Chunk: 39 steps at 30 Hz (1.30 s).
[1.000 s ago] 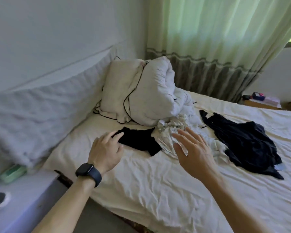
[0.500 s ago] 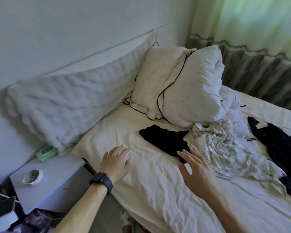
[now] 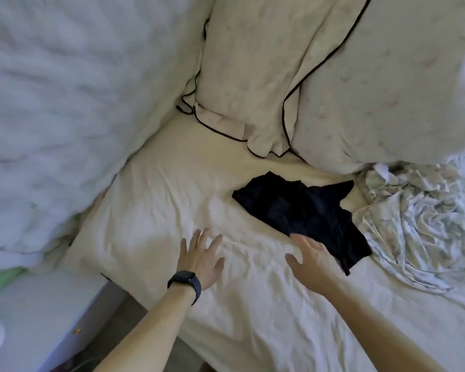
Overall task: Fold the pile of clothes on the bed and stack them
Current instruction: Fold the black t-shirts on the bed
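A small black garment (image 3: 304, 210) lies crumpled on the cream bed sheet (image 3: 253, 312). Right of it sits a wrinkled pale patterned garment (image 3: 419, 226). My left hand (image 3: 202, 257), a black watch on its wrist, hovers flat with fingers spread over bare sheet, left of the black garment. My right hand (image 3: 313, 260) is flat with straight fingers at the black garment's near edge, its fingertips just reaching the fabric. Neither hand holds anything.
Two cream pillows with black piping (image 3: 320, 76) lean at the head of the bed. A white quilted headboard pad (image 3: 59, 124) fills the left. A pale bedside table (image 3: 38, 318) stands at lower left, by the bed's corner.
The view has swung down and closer to the bed; the curtain and the dark clothes at right have left the frame. Both hands stay flat and have shifted to the sheet in front of the black garment.
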Available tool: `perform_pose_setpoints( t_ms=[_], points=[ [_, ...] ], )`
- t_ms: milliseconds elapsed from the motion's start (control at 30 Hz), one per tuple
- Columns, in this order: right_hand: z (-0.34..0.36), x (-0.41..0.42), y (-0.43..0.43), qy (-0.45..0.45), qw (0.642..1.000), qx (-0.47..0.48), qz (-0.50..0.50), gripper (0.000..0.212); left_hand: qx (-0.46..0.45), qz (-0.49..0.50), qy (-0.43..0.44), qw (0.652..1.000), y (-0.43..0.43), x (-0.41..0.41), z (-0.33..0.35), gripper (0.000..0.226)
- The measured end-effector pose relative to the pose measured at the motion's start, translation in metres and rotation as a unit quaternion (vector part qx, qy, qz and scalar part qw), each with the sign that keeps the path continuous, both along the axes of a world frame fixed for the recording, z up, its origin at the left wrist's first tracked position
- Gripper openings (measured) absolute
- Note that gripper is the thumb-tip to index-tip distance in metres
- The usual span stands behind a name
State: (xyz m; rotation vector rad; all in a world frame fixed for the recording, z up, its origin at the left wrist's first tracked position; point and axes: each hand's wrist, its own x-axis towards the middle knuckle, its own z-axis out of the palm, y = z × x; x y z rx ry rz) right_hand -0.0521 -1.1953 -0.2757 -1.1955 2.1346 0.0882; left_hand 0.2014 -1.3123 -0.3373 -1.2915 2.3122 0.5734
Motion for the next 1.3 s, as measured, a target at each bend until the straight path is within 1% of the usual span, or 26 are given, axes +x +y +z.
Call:
perform_pose_setpoints(
  t_ms=[67, 167, 200, 267, 333, 400, 500, 600, 700, 767, 800, 867, 933, 1000, 1033, 1100, 1133, 1167, 1233, 1267, 1300],
  points=[
    [-0.034, -0.002, -0.04, 0.003, 1.0, 0.01, -0.006, 0.068, -0.013, -0.008, -0.004, 1.0, -0.017, 0.002, -0.047, 0.069],
    [-0.083, -0.009, -0.089, 0.006, 0.998, 0.006, -0.059, 0.077, -0.049, -0.004, 0.0, 0.999, -0.031, 0.002, -0.102, 0.071],
    [-0.105, -0.009, -0.098, 0.008, 0.997, 0.02, -0.079, 0.079, -0.061, -0.008, -0.006, 0.998, -0.029, 0.002, -0.121, 0.07],
    [-0.132, -0.008, -0.105, 0.049, 0.995, 0.025, -0.086, 0.078, -0.109, -0.023, -0.021, 0.994, -0.025, 0.0, -0.138, 0.07],
    [-0.161, -0.005, -0.101, 0.099, 0.992, 0.001, -0.079, 0.071, -0.124, -0.022, -0.024, 0.992, -0.02, 0.001, -0.162, 0.072],
    [-0.174, -0.006, -0.097, 0.115, 0.99, -0.031, -0.076, 0.064, -0.126, -0.028, -0.028, 0.991, -0.02, 0.003, -0.174, 0.073],
    [-0.171, -0.013, -0.099, 0.095, 0.992, -0.041, -0.076, 0.05, -0.096, -0.03, -0.045, 0.994, -0.022, 0.001, -0.172, 0.073],
    [-0.146, -0.016, -0.091, 0.039, 0.99, -0.042, -0.125, 0.036, -0.054, -0.032, -0.079, 0.995, -0.022, 0.001, -0.162, 0.072],
    [-0.107, -0.015, -0.061, -0.006, 0.979, -0.067, -0.192, 0.026, 0.0, -0.028, -0.115, 0.993, -0.022, -0.005, -0.133, 0.073],
    [-0.073, -0.017, -0.031, -0.027, 0.965, -0.113, -0.237, 0.022, 0.035, -0.011, -0.104, 0.994, -0.018, -0.018, -0.1, 0.077],
    [-0.054, -0.018, -0.012, -0.04, 0.955, -0.136, -0.26, 0.02, 0.06, 0.009, -0.075, 0.995, -0.012, -0.027, -0.079, 0.079],
    [-0.012, -0.022, 0.03, -0.074, 0.93, -0.187, -0.308, 0.013, 0.096, 0.056, 0.012, 0.994, 0.01, -0.048, -0.03, 0.087],
    [0.033, -0.026, 0.077, -0.09, 0.904, -0.242, -0.34, 0.021, 0.095, 0.071, 0.11, 0.987, 0.043, -0.073, 0.026, 0.098],
    [0.076, -0.03, 0.127, -0.103, 0.884, -0.281, -0.359, 0.027, 0.08, 0.043, 0.212, 0.973, 0.089, -0.098, 0.082, 0.107],
    [0.098, -0.033, 0.151, -0.113, 0.876, -0.294, -0.366, 0.027, 0.073, 0.008, 0.251, 0.965, 0.116, -0.11, 0.108, 0.11],
    [0.138, -0.041, 0.198, -0.139, 0.866, -0.307, -0.369, 0.022, 0.069, -0.068, 0.281, 0.955, 0.174, -0.134, 0.151, 0.109],
    [0.158, -0.047, 0.22, -0.152, 0.863, -0.316, -0.363, 0.02, 0.077, -0.088, 0.285, 0.951, 0.202, -0.144, 0.168, 0.101],
    [0.176, -0.053, 0.242, -0.161, 0.858, -0.329, -0.359, 0.018, 0.095, -0.096, 0.29, 0.947, 0.228, -0.154, 0.182, 0.083],
    [0.211, -0.065, 0.286, -0.164, 0.851, -0.351, -0.354, 0.018, 0.117, -0.088, 0.309, 0.94, 0.275, -0.167, 0.207, 0.025],
    [0.227, -0.071, 0.308, -0.163, 0.85, -0.356, -0.351, 0.019, 0.127, -0.086, 0.318, 0.936, 0.291, -0.171, 0.22, 0.012],
    [0.241, -0.077, 0.331, -0.165, 0.849, -0.358, -0.352, 0.019, 0.125, -0.092, 0.327, 0.932, 0.304, -0.174, 0.232, 0.021]
  ],
)
